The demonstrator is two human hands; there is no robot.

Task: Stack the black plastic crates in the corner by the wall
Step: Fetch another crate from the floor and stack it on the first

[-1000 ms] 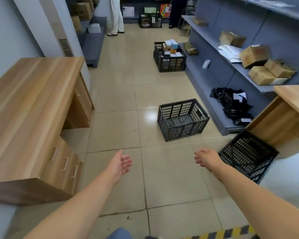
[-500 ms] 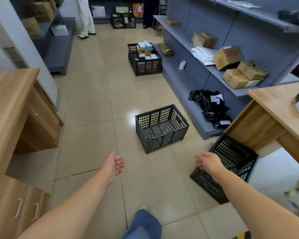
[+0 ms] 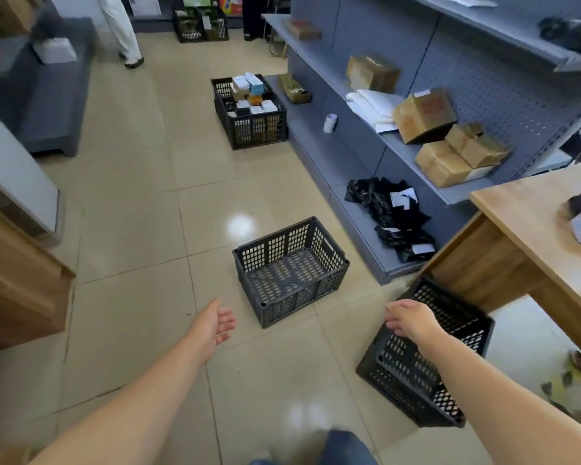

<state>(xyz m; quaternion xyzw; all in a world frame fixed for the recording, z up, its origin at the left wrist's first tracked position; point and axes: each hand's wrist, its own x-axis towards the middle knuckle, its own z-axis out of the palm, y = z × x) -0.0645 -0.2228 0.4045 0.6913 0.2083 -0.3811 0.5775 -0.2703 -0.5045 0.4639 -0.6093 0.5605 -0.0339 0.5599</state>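
An empty black plastic crate stands on the tiled floor ahead of me. A second black crate sits lower right, partly under a wooden table. My left hand hovers open, left of the first crate's near corner, touching nothing. Over the near-left rim of the second crate is my right hand, fingers curled downward and holding nothing; I cannot tell if it touches the rim. Farther back, a third black crate full of small boxes stands by the shelving.
Grey shelving with cardboard boxes and black bags runs along the right. A wooden desk is at the left edge. A person in white trousers stands far back near more crates. My knee shows at the bottom.
I have stepped forward and turned right. Both crates now sit closer. My right hand went from beside the right crate to over its rim. The left hand stays open.
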